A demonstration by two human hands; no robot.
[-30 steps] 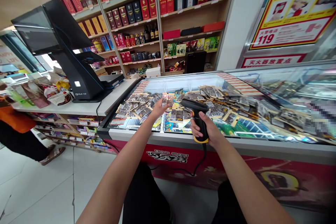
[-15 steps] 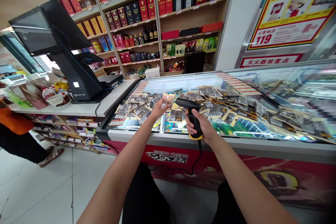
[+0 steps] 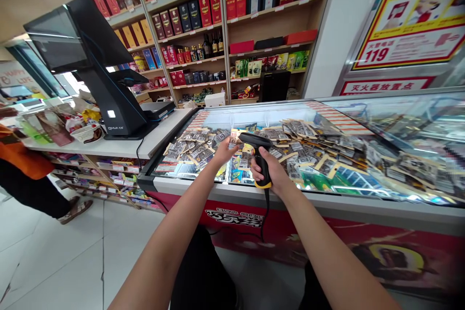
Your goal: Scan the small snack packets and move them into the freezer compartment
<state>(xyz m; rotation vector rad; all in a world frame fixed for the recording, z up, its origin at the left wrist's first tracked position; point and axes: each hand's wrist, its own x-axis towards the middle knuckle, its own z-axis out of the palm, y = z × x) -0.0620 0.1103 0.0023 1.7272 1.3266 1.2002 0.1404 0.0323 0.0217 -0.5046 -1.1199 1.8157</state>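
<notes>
"119" in red on the yellow wall poster (image 3: 410, 14), other print too small to read

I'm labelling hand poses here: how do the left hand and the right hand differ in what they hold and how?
The right hand wraps fully around the black barcode scanner; the left hand only pinches a small packet at the fingertips. The right hand sits nearer the person than the left hand. Both are over the glass-topped freezer.

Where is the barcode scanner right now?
The barcode scanner is in the right hand, mid-picture over the freezer lid, beside the left hand.
</notes>
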